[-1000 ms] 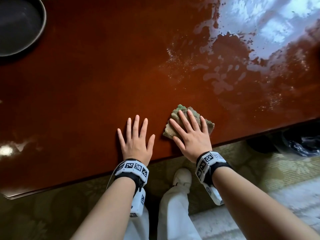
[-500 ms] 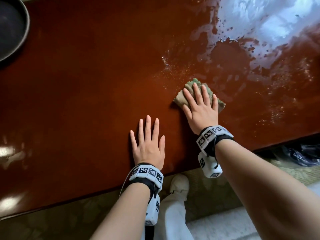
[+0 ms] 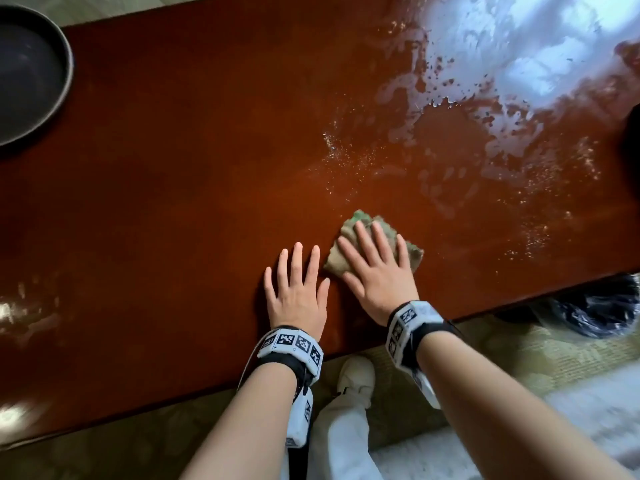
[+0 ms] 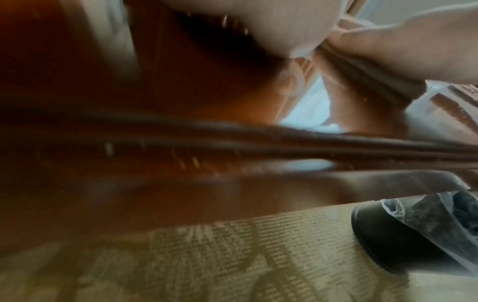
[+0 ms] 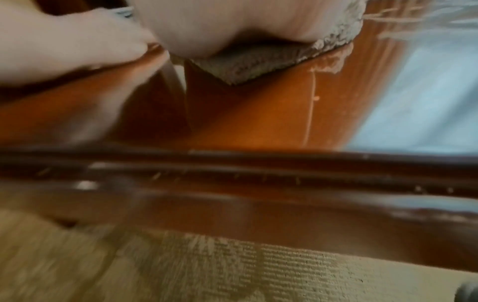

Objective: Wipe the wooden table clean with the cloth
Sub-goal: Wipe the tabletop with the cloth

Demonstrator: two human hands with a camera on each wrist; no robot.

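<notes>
Pressing flat on the folded cloth [image 3: 375,242], right hand [image 3: 379,275] with fingers spread, close to the near edge of the worktop [image 3: 173,202]. Resting just left of the cloth, left hand [image 3: 298,292], palm down, fingers straight and slightly apart, holding nothing. Beyond the cloth, wet streaks and droplets [image 3: 485,98]. Far left of the cloth, a dark bowl [image 3: 31,74]. Below the near edge, patterned carpet [image 3: 519,351].

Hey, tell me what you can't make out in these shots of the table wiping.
- Cloth, head view: mostly hidden under the right hand.
- Dark bowl, head view: cut off by the left edge.
- Left hand, left wrist view: blurred, fingers unreadable.
- Dark bagged object, head view: partly hidden by the table.
</notes>
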